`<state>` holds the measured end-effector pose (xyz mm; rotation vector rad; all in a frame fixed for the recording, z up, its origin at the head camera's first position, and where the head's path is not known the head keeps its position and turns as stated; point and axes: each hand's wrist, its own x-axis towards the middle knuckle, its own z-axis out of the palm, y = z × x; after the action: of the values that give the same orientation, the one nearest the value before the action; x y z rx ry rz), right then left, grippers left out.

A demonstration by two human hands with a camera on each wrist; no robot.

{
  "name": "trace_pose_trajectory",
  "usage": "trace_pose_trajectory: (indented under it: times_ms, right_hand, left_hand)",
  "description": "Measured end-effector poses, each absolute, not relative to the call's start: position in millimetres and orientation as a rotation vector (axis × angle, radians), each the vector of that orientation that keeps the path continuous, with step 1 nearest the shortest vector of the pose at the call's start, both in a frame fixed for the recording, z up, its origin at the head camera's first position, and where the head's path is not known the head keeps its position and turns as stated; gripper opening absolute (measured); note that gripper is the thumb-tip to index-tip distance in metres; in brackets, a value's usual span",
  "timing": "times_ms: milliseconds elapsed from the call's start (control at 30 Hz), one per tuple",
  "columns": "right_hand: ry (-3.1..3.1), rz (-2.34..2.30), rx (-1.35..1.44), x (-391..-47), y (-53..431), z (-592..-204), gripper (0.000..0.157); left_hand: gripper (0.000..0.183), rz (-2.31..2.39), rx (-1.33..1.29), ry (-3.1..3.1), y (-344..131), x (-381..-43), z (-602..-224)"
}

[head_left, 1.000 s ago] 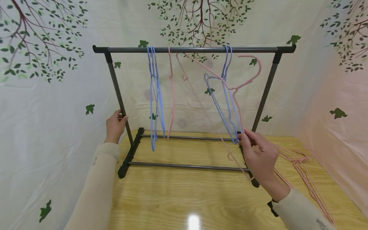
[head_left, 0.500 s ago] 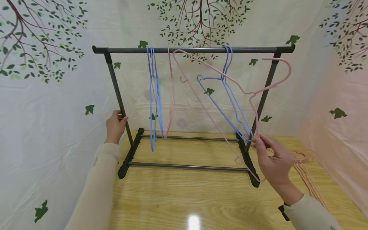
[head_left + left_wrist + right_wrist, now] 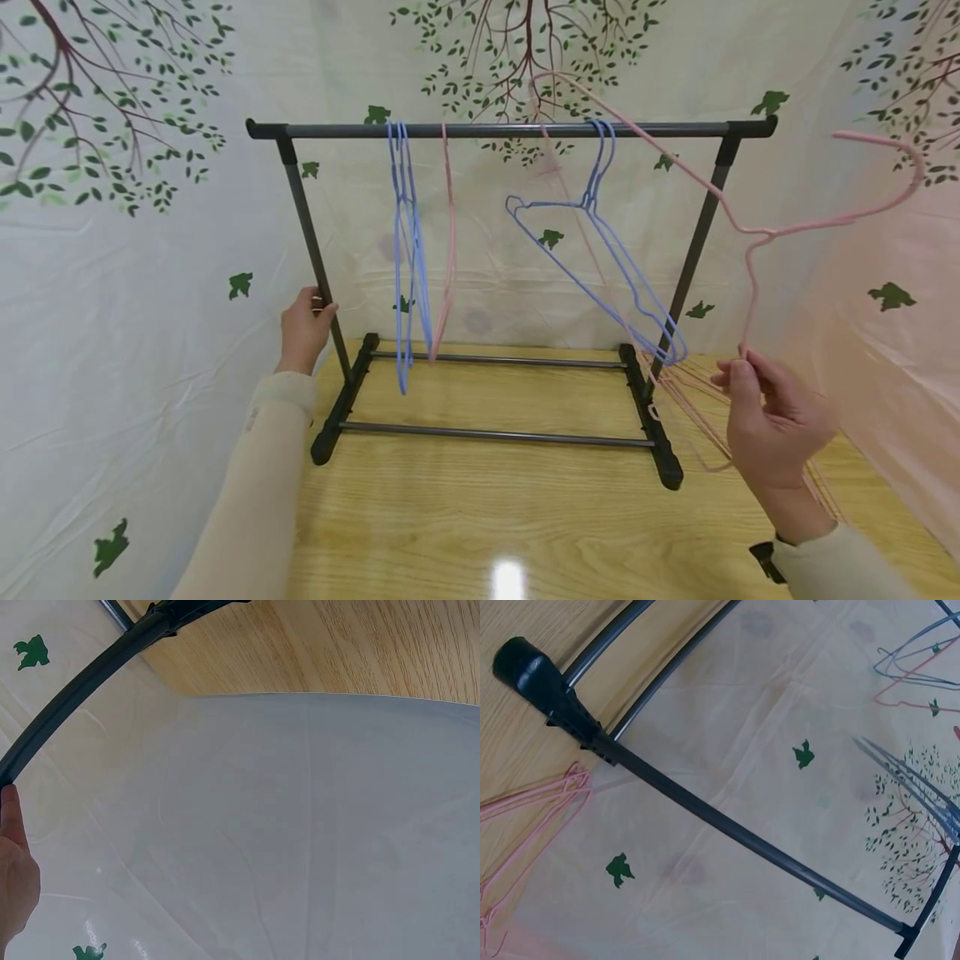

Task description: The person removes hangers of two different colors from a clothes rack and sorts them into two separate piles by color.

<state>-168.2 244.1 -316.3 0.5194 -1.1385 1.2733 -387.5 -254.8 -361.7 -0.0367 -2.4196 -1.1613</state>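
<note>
My left hand point(image 3: 306, 333) grips the left post point(image 3: 306, 225) of a black garment rack, thumb in front and fingers behind. In the left wrist view only part of that hand shows, at the left edge. Off to the rack's right, my right hand point(image 3: 780, 417) pinches a pink clothes hanger point(image 3: 813, 226) between thumb and fingertips, its hook pointing right and its far end rising above the top bar point(image 3: 495, 131). Blue hangers point(image 3: 555, 203) hang on the bar's right part. Further left hang more blue hangers point(image 3: 403, 198), with one pink hanger point(image 3: 452, 218) beside them.
Several pink hangers point(image 3: 576, 780) lie on the wooden table point(image 3: 420, 525) right of the rack. The rack's lower rails point(image 3: 495, 433) and black feet point(image 3: 667, 467) stand on the table. A pale sheet point(image 3: 187, 333) printed with trees and leaves surrounds it.
My right hand has moved right, carrying the pink hanger out past the right post. The right-hand blue hangers have swung to face more toward the front. My left hand has stayed on the post.
</note>
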Motion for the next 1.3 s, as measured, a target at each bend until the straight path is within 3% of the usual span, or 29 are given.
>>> trace_pose_trajectory:
  times_ms: [633, 1300]
  right_hand:
    - [-1.016, 1.296, 0.355, -153.5, 291.9, -318.0, 0.014]
    - [-1.203, 1.285, 0.091, -132.2, 356.2, -350.1, 0.018]
  left_hand:
    - [0.04, -1.164, -0.027, -2.426, -252.6, -386.0, -360.2]
    - [0.039, -1.167, -0.026, -2.422, -253.1, -387.2, -360.3]
